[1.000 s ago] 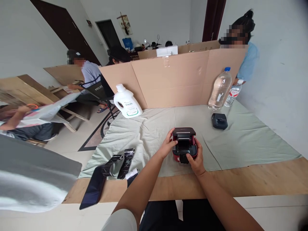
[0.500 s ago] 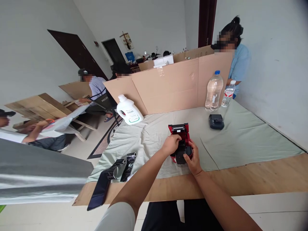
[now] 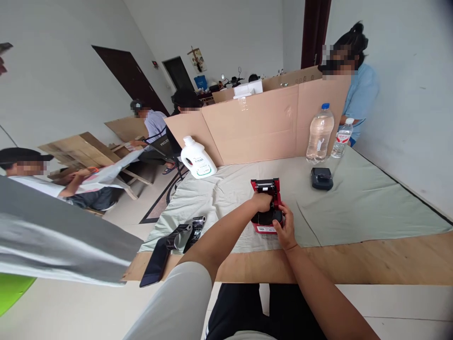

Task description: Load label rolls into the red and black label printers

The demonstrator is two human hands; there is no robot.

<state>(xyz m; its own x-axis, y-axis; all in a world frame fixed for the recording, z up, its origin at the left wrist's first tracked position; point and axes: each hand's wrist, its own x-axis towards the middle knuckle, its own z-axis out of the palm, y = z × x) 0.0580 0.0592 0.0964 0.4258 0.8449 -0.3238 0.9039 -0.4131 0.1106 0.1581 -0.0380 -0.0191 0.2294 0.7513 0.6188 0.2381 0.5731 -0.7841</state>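
A small red and black label printer (image 3: 266,229) stands on the cloth in front of me, its lid raised at the back. My left hand (image 3: 262,202) reaches down into the open body with fingers curled; the fingertips and whatever they hold are hidden. Against the right side of the printer, my right hand (image 3: 285,226) grips the casing, thumb at the front corner and fingers along the side. To the left lie two rolls of shiny black ribbon (image 3: 198,226), partly unwound, beside a dark phone (image 3: 155,262) near the table edge.
A white detergent jug (image 3: 198,158) leans by a cardboard partition (image 3: 255,125). At the right stand a large water bottle (image 3: 319,134), a smaller bottle (image 3: 342,138) and a small black device (image 3: 322,179). Other people sit at the left and beyond the cardboard.
My left hand has gone deeper into the printer. The black strip that hung over its front no longer shows, and a white label there is visible. The view has shifted slightly left.
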